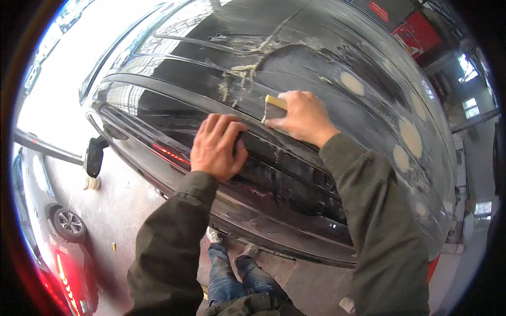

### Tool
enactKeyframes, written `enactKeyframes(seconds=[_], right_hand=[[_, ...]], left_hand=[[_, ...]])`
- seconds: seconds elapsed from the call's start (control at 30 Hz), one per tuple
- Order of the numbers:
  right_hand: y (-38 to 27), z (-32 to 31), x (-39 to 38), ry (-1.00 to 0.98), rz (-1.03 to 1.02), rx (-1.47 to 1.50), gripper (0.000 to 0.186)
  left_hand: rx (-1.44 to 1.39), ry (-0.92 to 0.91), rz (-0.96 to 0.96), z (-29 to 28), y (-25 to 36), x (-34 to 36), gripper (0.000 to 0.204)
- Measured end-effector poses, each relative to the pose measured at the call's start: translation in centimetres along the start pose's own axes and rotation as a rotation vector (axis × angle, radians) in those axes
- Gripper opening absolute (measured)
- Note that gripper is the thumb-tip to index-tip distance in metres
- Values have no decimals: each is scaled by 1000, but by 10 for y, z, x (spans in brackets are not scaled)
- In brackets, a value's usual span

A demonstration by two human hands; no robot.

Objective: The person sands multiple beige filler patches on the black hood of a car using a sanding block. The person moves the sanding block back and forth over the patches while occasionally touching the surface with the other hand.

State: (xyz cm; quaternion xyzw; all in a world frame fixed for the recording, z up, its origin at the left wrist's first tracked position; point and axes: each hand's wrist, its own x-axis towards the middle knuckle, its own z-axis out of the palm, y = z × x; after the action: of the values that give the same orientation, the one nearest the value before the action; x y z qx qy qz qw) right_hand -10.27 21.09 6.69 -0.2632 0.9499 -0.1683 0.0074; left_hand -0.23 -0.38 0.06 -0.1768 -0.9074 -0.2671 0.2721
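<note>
Here, my right hand (304,118) grips a yellow-edged block (276,101) at the dusty dark car roof (295,71); my left hand (217,148) rests nearby, fingers bent, whether gripping I can't tell.

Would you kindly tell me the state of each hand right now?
Left hand: loosely open, resting on the car.
Right hand: closed, holding a yellow-edged pad.

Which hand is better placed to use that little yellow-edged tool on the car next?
Probably the right hand: it grips the tool at the dusty car. The left hand seems to rest on the car, and no tool shows in it.
</note>
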Motion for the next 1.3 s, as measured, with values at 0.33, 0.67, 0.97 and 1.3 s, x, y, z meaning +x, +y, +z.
enactKeyframes(seconds=[0.33, 0.67, 0.97, 1.3], right_hand=[[109, -66, -154, -77, 166, -17, 46], [212, -117, -292, -94, 256, -109, 54], [204, -100, -276, -9, 147, 28, 50], [151, -58, -166, 35, -35, -51, 51]], left_hand=[[20, -48, -6, 2, 2, -2, 31], [50, -74, 1, 3, -4, -5, 32], [75, -87, -10, 6, -3, -5, 30], [64, -67, -2, 12, -4, -6, 29]])
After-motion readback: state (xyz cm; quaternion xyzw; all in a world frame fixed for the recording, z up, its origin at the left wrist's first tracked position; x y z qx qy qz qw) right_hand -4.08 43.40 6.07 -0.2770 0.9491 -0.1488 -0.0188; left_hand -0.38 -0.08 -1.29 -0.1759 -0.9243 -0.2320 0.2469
